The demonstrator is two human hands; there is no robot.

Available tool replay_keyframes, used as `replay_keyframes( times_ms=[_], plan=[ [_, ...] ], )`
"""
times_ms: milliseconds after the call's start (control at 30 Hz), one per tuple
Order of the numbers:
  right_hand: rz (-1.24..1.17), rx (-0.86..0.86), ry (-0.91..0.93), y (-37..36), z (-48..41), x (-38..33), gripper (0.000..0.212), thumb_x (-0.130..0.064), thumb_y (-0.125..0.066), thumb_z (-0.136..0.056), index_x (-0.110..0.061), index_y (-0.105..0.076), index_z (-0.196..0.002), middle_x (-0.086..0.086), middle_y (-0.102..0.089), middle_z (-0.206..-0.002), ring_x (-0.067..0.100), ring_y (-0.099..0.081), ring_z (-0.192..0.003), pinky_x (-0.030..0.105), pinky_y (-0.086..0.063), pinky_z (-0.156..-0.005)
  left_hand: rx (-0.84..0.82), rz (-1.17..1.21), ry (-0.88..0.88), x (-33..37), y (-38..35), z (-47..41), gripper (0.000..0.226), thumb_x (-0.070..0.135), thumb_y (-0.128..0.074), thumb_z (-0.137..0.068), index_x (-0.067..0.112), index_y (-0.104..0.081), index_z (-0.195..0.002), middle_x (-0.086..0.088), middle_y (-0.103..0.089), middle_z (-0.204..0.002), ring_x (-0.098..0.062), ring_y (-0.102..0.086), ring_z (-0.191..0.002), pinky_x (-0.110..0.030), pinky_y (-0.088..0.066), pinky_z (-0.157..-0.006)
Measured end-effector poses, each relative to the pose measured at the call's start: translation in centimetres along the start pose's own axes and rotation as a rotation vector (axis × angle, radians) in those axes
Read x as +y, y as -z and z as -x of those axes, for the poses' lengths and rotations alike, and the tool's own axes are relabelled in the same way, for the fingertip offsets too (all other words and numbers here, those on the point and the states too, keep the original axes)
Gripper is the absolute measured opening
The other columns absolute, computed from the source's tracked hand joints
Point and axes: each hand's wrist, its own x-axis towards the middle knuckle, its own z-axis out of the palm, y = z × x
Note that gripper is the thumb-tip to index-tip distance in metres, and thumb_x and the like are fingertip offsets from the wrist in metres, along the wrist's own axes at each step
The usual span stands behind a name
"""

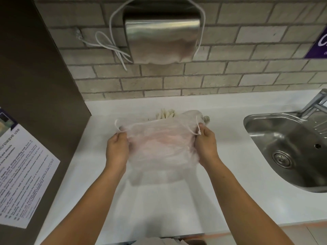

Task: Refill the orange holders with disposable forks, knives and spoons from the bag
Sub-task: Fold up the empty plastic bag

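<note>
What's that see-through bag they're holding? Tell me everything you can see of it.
The bag is thin, whitish and see-through, with white drawstring loops at both top corners. The left hand and right hand grip its sides, holding it spread over the white counter. Something pinkish shows through it.

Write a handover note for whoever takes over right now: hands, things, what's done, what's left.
Hands: left hand grips the bag's left edge, right hand grips its right edge.
Things: the bag is held up over the counter, left of the sink. Pale cutlery pokes up just behind it. An orange blur shows through the bag, likely the holders, but they are hidden.
Done: some cutlery seems to be in place behind the bag.
Left: whether the bag still holds any is unclear; check it, then finish filling.
</note>
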Motion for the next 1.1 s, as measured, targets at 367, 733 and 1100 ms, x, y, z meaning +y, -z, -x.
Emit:
replay_keyframes(
  times_ms=[367, 733, 1100],
  plan=[
    [0.034, -0.054, -0.178, 1.0, 0.6, 1.9, 0.049, -0.044, -0.041, -0.107, -0.007, -0.071, -0.096, 0.005, -0.074, -0.091, 0.022, -0.070, -0.079, 0.030, -0.053, -0.066, -0.301, -0.171, 0.034, -3.1, -1.1, 1.9, 0.018, 0.032, -0.074, -0.096, 0.017, -0.078, -0.106, 0.006, -0.079, -0.082, -0.019, -0.074, -0.079, -0.029, -0.053, -0.067],
    [-0.176, -0.292, -0.266, 1.6, -0.7, 3.4, 0.050, -0.056, -0.050, -0.095, -0.021, -0.072, -0.123, 0.004, -0.077, -0.118, 0.023, -0.072, -0.113, 0.048, -0.053, -0.104, -0.109, -0.254, -0.046, -3.6, 0.1, 1.6, 0.021, 0.039, -0.060, -0.104, 0.026, -0.075, -0.096, -0.004, -0.077, -0.089, -0.025, -0.072, -0.082, -0.037, -0.055, -0.078],
    [-0.044, -0.414, -0.193, 1.3, 1.0, 5.1, 0.026, -0.019, -0.053, -0.108, -0.002, -0.070, -0.118, 0.016, -0.079, -0.098, 0.018, -0.062, -0.059, 0.031, -0.054, -0.053, -0.085, -0.166, 0.075, -4.6, 1.5, 0.7, 0.047, 0.057, -0.041, -0.108, 0.024, -0.075, -0.107, -0.001, -0.074, -0.078, -0.020, -0.070, -0.076, -0.037, -0.056, -0.080]
  ],
)
